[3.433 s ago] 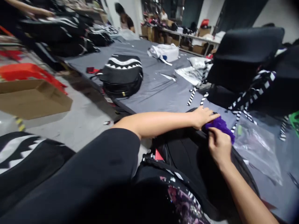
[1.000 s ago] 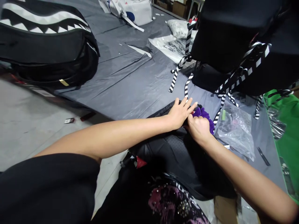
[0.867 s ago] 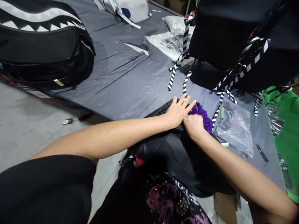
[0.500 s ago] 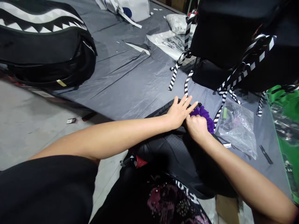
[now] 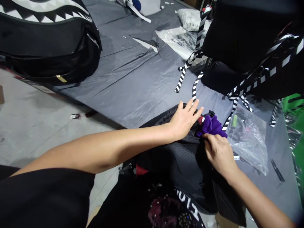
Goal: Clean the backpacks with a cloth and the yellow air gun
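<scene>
A black backpack (image 5: 178, 158) leans at the table's front edge against my body, its back panel with perforated padding facing me. My left hand (image 5: 184, 122) rests on its top edge, fingers spread, holding nothing. Just to the right, my right hand (image 5: 219, 153) is closed in a pinch at the rim of the bag; what sits between thumb and fingers is too small to make out. A soft purple fluffy piece (image 5: 211, 125) sticks up at the bag's top, right beside my right fingertips.
A black backpack with a white tooth pattern (image 5: 47, 38) stands at the left. Black bags with striped straps (image 5: 198, 52) stand at the back right. A clear plastic bag (image 5: 249, 139) and dark snips (image 5: 277, 170) lie on the grey-covered table (image 5: 133, 82), green material (image 5: 296, 126) beyond.
My right hand has moved right and toward me along the bag's top, away from my left hand. More of the purple piece shows. My left hand stays spread on the bag.
</scene>
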Demonstrator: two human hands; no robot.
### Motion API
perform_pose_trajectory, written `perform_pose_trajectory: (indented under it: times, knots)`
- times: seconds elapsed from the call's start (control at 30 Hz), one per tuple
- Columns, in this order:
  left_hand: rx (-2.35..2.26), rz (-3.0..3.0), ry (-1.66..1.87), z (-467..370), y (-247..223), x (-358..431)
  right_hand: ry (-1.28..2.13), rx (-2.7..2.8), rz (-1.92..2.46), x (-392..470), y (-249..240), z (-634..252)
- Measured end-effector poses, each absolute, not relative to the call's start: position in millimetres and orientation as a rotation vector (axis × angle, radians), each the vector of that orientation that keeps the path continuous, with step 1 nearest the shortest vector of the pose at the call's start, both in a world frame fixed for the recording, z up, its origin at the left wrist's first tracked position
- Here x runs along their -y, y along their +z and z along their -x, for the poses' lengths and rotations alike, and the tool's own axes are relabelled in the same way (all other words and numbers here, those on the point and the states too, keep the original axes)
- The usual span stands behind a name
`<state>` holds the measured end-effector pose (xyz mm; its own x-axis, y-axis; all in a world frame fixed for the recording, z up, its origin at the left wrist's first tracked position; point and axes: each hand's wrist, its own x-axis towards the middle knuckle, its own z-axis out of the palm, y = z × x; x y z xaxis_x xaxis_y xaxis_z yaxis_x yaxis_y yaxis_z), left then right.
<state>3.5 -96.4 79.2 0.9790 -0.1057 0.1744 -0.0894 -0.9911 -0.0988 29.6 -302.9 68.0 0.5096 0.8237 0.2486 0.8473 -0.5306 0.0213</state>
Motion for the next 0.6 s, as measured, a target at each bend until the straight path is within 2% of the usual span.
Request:
perform_pose_trajectory:
  times: [0.2, 0.43, 0.6]
  knots:
    - [-0.163, 3.079, -0.228, -4.6, 82.8, 94.7, -0.417, 1.523, 2.546, 291.0, 68.3, -30.0]
    - [-0.105, 3.091, -0.273, -10.0, 79.1, 95.9, -0.096, 1.957, 2.271, 262.6, 71.0, -47.8]
    - [-0.089, 3.095, -0.324, -10.6, 76.0, 94.3, -0.122, 2.161, 2.332, 266.0, 73.7, -59.2]
